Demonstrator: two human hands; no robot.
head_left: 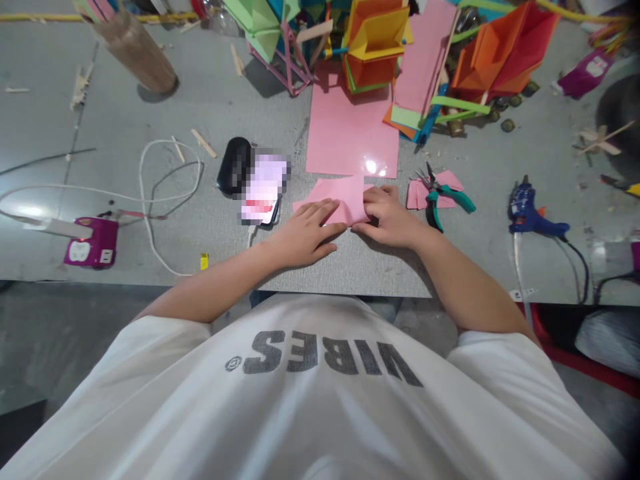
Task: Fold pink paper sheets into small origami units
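Note:
A sheet of pink paper (345, 193), partly folded over at its right side, lies near the front of the grey table. My left hand (314, 232) rests flat on its left part with the fingers stretched out. The folded right edge is gripped by my right hand (390, 217), whose fingers are curled at the fold with the thumb below. Just beyond the hands lies a larger flat pink sheet (353, 140). Small pink paper pieces (450, 180) sit to the right, under pliers with teal handles (434, 193).
Left of my hands are a phone (265, 187), a black case (235, 167), a white cable (141, 180) and a purple power block (93, 243). A blue glue gun (527, 210) lies right. Folded paper shapes (375, 43) and a brown cup (137, 53) stand at the back.

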